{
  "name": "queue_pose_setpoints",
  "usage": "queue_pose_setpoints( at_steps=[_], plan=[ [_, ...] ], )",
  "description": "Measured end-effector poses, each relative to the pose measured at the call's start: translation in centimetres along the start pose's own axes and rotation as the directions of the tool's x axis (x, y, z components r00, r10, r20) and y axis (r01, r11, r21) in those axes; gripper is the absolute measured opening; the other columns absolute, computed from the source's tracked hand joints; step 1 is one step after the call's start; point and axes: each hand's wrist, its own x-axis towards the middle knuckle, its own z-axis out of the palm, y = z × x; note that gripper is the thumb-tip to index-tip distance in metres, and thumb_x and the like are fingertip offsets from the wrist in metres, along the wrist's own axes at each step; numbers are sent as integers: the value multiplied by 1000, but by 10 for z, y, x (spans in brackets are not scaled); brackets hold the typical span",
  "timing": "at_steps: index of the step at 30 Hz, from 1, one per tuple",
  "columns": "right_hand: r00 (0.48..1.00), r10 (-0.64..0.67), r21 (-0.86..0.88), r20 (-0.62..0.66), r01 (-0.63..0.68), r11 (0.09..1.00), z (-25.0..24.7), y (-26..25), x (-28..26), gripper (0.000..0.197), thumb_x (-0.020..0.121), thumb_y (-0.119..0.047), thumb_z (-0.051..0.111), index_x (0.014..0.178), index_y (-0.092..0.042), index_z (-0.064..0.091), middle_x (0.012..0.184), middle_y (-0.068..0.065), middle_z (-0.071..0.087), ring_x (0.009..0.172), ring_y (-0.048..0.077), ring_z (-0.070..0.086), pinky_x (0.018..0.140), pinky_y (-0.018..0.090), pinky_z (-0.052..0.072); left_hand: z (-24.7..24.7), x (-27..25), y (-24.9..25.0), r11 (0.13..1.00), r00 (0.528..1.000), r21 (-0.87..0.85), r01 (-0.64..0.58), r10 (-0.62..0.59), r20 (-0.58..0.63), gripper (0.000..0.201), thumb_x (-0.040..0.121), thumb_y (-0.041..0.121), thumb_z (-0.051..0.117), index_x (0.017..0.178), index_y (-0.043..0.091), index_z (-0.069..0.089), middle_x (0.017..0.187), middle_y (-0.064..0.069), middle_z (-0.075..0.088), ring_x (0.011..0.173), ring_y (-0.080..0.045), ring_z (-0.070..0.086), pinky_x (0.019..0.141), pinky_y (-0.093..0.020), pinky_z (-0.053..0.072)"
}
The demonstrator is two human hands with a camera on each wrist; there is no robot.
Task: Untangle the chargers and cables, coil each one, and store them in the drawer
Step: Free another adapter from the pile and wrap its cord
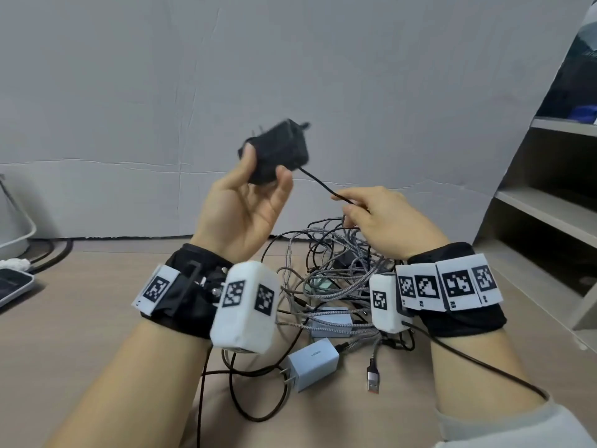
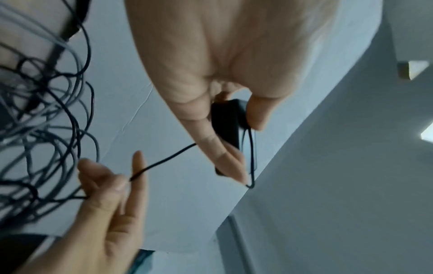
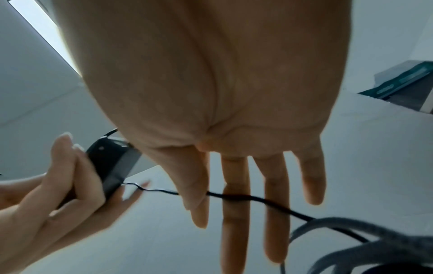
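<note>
My left hand (image 1: 263,185) is raised, palm toward me, and grips a black charger (image 1: 277,153) between thumb and fingers; the left wrist view shows the same black charger (image 2: 226,126). Its thin black cable (image 1: 319,184) runs down and right to my right hand (image 1: 352,208), which pinches the black cable (image 2: 164,160) between thumb and fingers. Past that hand the cable drops into a tangle of grey braided and black cables (image 1: 332,270) on the wooden floor. In it lie a white charger (image 1: 315,362) and a grey-blue charger (image 1: 332,321). No drawer is in view.
A loose USB plug (image 1: 373,379) lies at the tangle's front edge. Grey shelves (image 1: 549,202) stand at the right. At the far left are a white bin (image 1: 13,227) and a flat device (image 1: 13,286). A grey wall closes the back.
</note>
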Motion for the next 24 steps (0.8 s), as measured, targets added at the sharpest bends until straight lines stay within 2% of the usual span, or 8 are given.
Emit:
queue_pose_setpoints(
  at_steps=[2,4,6,10,14,18,21,24],
  plan=[
    [999,40,-13,-21,-41,999,-2,7,0,27,104,-30,48,121,-33,68,80,-11,68,85,11,66,88,36,50,-5,3,6,982,999,-181,-47,51,15,35,106,22,49,131,0,60,138,-19,58,102,-24,59,68,-27,60],
    [997,43,-1,-61,-43,999,-4,7,0,25,103,-31,49,120,-31,68,76,-12,65,96,20,65,93,38,50,-8,6,7,972,994,-208,-107,98,-55,34,106,24,50,127,0,60,133,-20,62,92,-24,62,66,-27,59],
    [994,14,34,-105,-10,999,-2,3,1,19,102,-29,52,116,-28,65,72,-6,65,89,23,64,85,38,51,-11,9,5,981,978,-127,-150,129,-162,31,104,27,53,113,-1,63,118,-19,67,76,-21,62,64,-25,58],
    [993,-85,17,-84,87,996,0,-11,-2,10,98,-24,59,88,-25,59,65,-6,62,75,12,59,71,30,45,-20,12,-1,952,931,280,-122,208,-301,37,105,34,51,122,2,58,99,-10,64,61,-14,52,53,-22,49],
    [984,-159,53,75,155,987,-1,-25,-11,15,97,-24,63,82,-24,65,65,-10,60,59,-1,52,59,18,38,-25,10,-12,625,916,779,47,285,-283,40,105,42,46,129,10,50,103,-6,63,61,-11,45,52,-22,40],
    [974,-225,206,-37,228,952,-7,-27,-11,10,97,-24,64,88,-21,68,72,-6,63,65,6,52,65,27,44,-32,5,-18,148,975,984,96,183,-123,30,104,42,47,124,19,50,95,7,57,68,-3,49,60,-22,40],
    [962,-219,240,-165,255,937,-10,-22,-8,10,97,-24,66,88,-22,69,68,-11,60,64,6,53,66,27,45,-32,2,-21,72,998,996,51,39,-54,25,103,36,54,122,19,58,95,10,63,74,-1,58,64,-14,44],
    [949,-186,256,-254,251,934,-11,-16,-5,7,95,-21,68,89,-21,71,74,-9,67,72,8,61,72,31,52,-29,0,-19,148,998,989,20,-68,-10,25,102,36,56,119,18,63,96,5,66,77,-5,57,72,-19,48]
  ],
)
